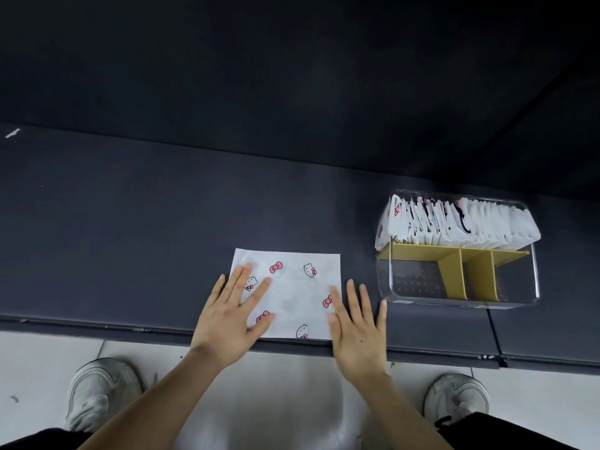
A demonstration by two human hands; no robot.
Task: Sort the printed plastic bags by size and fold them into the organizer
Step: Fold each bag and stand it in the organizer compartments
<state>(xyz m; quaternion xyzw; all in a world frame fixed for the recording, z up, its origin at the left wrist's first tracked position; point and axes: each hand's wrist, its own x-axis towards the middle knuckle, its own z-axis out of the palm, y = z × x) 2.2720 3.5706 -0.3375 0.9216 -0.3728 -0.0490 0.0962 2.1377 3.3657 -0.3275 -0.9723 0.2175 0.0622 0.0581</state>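
On the dark table (162, 222), flat left hand (227, 323) and right hand (357, 332) pressed one unfolded printed bag (292, 293); beyond the right hand, the organizer (532, 280) already held many folded bags (461, 225).

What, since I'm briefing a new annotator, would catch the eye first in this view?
A white printed bag with pink bows lies flat at the table's near edge, the left hand spread on its left side and the right hand at its right edge. To its right stands a clear organizer with yellow dividers, its far row packed with folded bags.
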